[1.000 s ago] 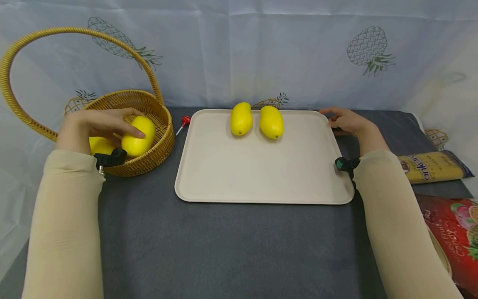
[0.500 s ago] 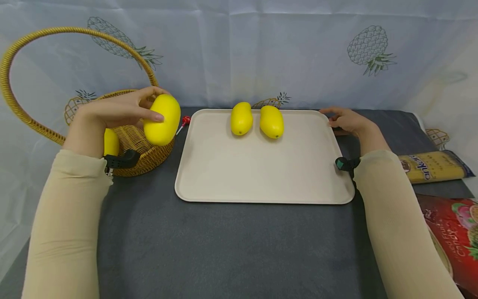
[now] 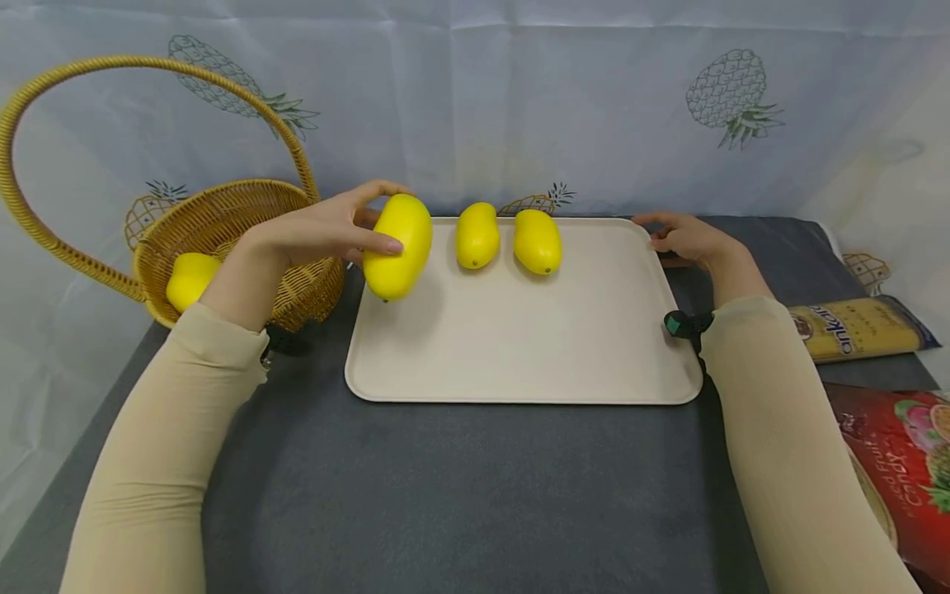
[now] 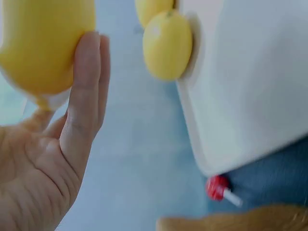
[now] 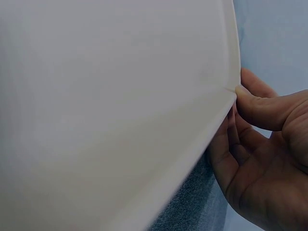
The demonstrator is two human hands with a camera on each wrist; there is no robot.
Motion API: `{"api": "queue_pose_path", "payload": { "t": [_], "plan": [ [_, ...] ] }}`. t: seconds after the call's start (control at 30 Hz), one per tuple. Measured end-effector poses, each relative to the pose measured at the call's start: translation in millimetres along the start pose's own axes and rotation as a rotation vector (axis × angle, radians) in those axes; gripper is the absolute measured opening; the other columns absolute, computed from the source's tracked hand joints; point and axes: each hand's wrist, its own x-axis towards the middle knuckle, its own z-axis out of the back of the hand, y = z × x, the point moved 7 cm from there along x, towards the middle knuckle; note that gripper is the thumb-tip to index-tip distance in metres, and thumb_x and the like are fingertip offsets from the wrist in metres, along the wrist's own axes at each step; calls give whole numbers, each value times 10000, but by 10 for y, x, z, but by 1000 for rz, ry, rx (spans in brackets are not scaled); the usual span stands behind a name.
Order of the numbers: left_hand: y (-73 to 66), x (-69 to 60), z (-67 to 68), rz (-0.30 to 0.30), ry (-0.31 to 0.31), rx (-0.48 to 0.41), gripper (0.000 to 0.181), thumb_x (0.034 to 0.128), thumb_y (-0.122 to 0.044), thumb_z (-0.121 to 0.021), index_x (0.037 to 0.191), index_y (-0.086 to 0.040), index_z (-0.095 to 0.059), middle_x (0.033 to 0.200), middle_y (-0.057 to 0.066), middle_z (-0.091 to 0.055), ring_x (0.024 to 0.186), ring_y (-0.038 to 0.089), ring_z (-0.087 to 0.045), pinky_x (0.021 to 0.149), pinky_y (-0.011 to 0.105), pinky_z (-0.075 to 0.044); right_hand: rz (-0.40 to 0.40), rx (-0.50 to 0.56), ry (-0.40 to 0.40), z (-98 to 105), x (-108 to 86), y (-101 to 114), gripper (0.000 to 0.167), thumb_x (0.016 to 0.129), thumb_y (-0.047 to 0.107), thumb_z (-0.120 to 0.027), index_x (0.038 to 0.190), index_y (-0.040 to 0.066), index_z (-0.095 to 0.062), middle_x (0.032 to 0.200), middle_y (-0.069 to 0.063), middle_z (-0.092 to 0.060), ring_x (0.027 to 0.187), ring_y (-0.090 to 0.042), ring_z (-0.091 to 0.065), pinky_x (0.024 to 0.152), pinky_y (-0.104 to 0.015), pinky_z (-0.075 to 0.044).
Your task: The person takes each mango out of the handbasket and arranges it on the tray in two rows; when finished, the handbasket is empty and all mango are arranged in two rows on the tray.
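Observation:
My left hand point(image 3: 319, 227) grips a yellow mango point(image 3: 401, 247) between thumb and fingers and holds it above the left part of a cream tray point(image 3: 519, 346). Up close in the left wrist view, the fingers press against the mango's side point(image 4: 48, 48). Two more mangoes, one on the left point(image 3: 477, 236) and one on the right point(image 3: 538, 242), lie side by side at the tray's back edge. At the tray's back right corner, my right hand point(image 3: 693, 243) pinches the rim, thumb at the corner and fingers below, as the right wrist view shows.
A wicker basket point(image 3: 315, 297) with a tall handle stands at the left, another mango point(image 3: 191, 279) inside. Near the tray's left corner lies a red lollipop point(image 4: 217, 186). On the right are a yellow packet point(image 3: 864, 328) and a red candy bag point(image 3: 901, 470).
My left hand has lifted the mango out of the basket and carried it right, over the tray. The right hand stays at the tray corner.

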Motion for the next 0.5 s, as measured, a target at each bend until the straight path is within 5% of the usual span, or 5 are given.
{"api": "queue_pose_path", "payload": {
  "t": [0.17, 0.5],
  "plan": [
    [-51, 150, -193, -26, -2, -6, 735, 932, -276, -661, 1509, -346, -212, 1439, 103, -455, 1137, 262, -628, 936, 433, -563, -3, -5, 0, 5, -1, -1, 579, 1063, 204, -416, 1594, 218, -185, 1255, -108, -387, 1050, -150, -490, 1095, -507, -440],
    [-113, 348, -590, -43, -14, -37, 772, 885, -271, -719, 1498, -342, -254, 1408, 106, -486, 1166, 275, -619, 903, 434, -592, -2, -4, 2, 1, -3, 5, 582, 1063, 208, -420, 1595, 220, -183, 1262, -102, -387, 1049, -137, -494, 1103, -511, -435]
  ]
}}
